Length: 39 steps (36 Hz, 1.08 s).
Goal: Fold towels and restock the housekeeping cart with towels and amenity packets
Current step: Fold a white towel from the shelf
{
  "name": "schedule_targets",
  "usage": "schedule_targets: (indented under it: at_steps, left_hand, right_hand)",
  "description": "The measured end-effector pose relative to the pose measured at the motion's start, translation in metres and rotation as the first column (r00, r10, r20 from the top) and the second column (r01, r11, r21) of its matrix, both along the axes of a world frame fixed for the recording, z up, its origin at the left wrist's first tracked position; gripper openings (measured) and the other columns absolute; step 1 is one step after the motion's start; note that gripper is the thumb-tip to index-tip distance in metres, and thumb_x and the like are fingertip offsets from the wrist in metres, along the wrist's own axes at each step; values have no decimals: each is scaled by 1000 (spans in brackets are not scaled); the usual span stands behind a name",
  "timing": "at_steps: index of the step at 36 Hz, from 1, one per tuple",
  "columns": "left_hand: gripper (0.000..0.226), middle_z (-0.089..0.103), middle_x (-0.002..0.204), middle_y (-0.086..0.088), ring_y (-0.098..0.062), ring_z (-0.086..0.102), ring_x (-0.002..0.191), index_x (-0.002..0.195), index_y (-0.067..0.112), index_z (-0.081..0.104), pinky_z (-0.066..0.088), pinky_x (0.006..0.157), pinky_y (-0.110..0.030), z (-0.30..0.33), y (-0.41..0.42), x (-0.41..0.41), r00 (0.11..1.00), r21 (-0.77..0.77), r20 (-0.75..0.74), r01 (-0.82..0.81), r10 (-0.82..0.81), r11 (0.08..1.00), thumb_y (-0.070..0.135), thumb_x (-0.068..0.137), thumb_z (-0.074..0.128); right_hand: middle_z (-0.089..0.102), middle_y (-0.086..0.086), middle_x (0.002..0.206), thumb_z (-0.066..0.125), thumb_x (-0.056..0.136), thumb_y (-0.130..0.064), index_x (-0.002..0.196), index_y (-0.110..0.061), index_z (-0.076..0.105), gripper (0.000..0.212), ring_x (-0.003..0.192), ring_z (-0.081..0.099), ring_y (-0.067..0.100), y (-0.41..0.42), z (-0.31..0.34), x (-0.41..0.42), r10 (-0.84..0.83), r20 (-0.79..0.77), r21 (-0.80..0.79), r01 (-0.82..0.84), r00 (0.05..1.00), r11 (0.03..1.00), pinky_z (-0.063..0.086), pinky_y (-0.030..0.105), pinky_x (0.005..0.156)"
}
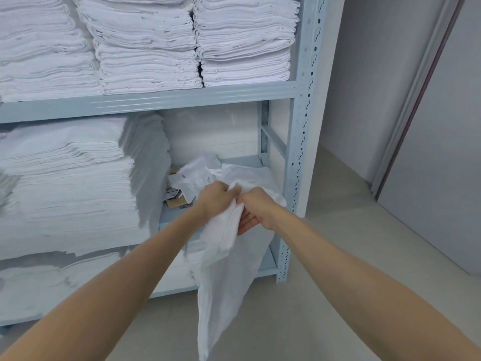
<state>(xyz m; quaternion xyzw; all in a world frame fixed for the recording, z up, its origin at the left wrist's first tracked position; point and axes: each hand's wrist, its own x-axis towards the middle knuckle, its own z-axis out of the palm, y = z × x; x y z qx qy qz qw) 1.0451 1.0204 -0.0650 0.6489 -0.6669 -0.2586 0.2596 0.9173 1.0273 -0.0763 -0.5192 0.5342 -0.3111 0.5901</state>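
Both hands out before a grey metal shelf rack (299, 131). Left hand (216, 198) and right hand (256, 208), fingers curled, gripping the top edge of a white towel (223, 269) hanging toward the floor. Amenity packets (186, 183) loose on the middle shelf behind. Stacked folded towels (145, 43) above and left.
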Motion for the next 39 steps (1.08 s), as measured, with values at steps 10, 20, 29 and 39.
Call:
schedule_targets:
  at_steps: [10, 20, 29, 39]
  left_hand:
    - [54, 47, 108, -6, -16, 52, 86, 105, 10, 41, 44, 63, -27, -15, 20, -7, 945, 176, 151, 263, -290, 949, 25, 69, 78]
    - [62, 59, 113, -18, -25, 50, 91, 100, 13, 28, 39, 73, -30, -52, 15, -10, 853, 171, 403, 287, -333, 942, 9, 74, 83]
    - [34, 59, 103, -7, -26, 50, 99, 101, 18, 47, 30, 73, -29, -60, 12, -15, 844, 57, 400, 367, -358, 928, 16, 83, 76]
    - [27, 55, 96, 5, -18, 46, 94, 103, 24, 54, 33, 73, -30, -57, 16, -13, 828, -5, 373, 454, -419, 891, 11, 86, 71]
  right_hand:
    - [68, 24, 68, 46, 90, -1, 97, 14, 67, 27, 55, 68, 36, -1, -14, -6, -112, 48, 96, 107, 993, 990, 61, 46, 54]
    - [71, 25, 67, 44, 90, -7, 69, 8, 70, 37, 65, 73, 36, 0, -44, -2, -143, -172, 70, 156, 975, 985, 63, 41, 64]
    - [65, 9, 48, 42, 90, -15, 59, -1, 62, 40, 42, 63, 21, -10, -38, -45, 114, -471, 26, -115, 875, 993, 33, 17, 38]
    - [55, 11, 125, 71, 84, -32, 119, -7, 50, 48, 95, 66, 32, -53, -58, -111, 49, -785, 70, 9, 618, 997, 61, 40, 72]
